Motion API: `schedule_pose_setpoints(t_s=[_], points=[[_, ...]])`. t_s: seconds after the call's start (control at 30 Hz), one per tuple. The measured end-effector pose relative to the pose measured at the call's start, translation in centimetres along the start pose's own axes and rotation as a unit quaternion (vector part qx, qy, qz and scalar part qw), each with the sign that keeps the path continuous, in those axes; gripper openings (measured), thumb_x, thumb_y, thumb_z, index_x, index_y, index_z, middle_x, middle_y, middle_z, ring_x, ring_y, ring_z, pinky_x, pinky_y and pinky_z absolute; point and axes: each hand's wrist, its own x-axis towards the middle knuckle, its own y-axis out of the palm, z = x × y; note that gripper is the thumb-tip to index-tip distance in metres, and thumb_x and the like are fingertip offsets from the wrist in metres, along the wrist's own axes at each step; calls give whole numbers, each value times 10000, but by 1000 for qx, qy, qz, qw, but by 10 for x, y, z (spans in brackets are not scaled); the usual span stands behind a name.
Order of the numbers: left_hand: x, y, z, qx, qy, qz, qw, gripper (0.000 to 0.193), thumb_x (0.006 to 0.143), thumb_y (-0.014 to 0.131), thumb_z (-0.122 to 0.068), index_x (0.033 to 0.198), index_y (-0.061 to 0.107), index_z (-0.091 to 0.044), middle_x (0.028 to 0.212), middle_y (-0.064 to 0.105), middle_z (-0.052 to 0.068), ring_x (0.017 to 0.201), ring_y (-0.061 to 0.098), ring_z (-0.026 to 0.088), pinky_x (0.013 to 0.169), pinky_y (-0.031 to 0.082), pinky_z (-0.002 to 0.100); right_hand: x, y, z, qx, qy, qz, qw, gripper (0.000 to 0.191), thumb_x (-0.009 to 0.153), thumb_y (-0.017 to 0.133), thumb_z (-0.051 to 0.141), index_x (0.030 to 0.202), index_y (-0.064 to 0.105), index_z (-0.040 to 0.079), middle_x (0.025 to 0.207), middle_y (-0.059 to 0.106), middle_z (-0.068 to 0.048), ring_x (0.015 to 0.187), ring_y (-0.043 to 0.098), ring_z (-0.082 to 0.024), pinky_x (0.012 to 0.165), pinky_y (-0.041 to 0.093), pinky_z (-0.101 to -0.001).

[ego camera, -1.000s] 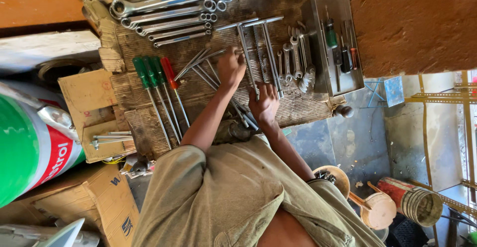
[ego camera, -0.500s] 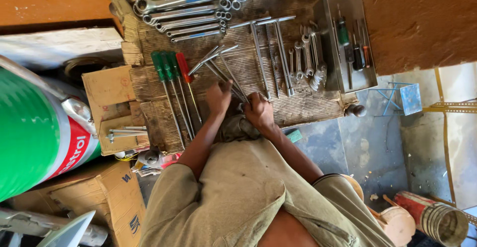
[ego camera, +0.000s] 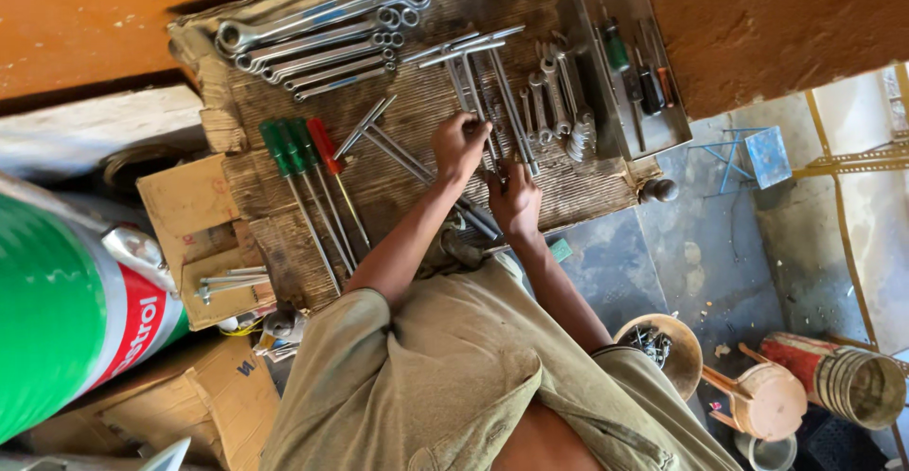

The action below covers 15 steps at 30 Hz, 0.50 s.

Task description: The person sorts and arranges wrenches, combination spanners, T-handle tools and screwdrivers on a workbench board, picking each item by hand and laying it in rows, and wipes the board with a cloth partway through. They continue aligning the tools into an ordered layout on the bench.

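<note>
Overhead, the largest thing in view was the worn wooden board [ego camera: 417,140], ridged and dark, set against an orange-brown wall [ego camera: 786,17] with a grey concrete floor [ego camera: 739,263] beyond its edge. A big green and red drum [ego camera: 66,329] filled the near corner, cut off by the frame, with torn cardboard boxes [ego camera: 189,215] beside it. On the floor stood a bowl of small hardware [ego camera: 663,348] and round tins [ego camera: 852,386], partly out of frame. On the board lay a row of long ring spanners [ego camera: 322,40], a metal tray [ego camera: 634,64] of small tools, three green- and red-handled screwdrivers [ego camera: 308,187] and a cluster of T-handle wrenches [ego camera: 483,92]. The person's left hand [ego camera: 461,144] curled its fingers around one T-handle shaft near the board's middle. The right hand [ego camera: 516,201] rested just beside it on the same cluster, fingers bent; what it pinched, if anything, seemed hidden beneath the palm. The person's torso covered the board's near edge.
</note>
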Motion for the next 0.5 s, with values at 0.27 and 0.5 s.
schedule_pose_setpoints(t_s=[0.27,0.5], points=[[38,50,3,109,-174,56,977,218,938,750,-287,920,771,-71,767,753,99,551,630,200,472,501,393,17,-6,-32,-62,65,-8,996,200,920,729,87,1119,742,72,979,730,-154,759,724,-339,645,585,-432],[52,61,17,195,-91,0,977,206,900,781,-275,949,801,-77,812,756,96,549,643,180,446,506,390,29,12,-48,-90,55,1,994,215,891,742,118,1102,755,79,953,734,-131,827,711,-334,712,584,-447]])
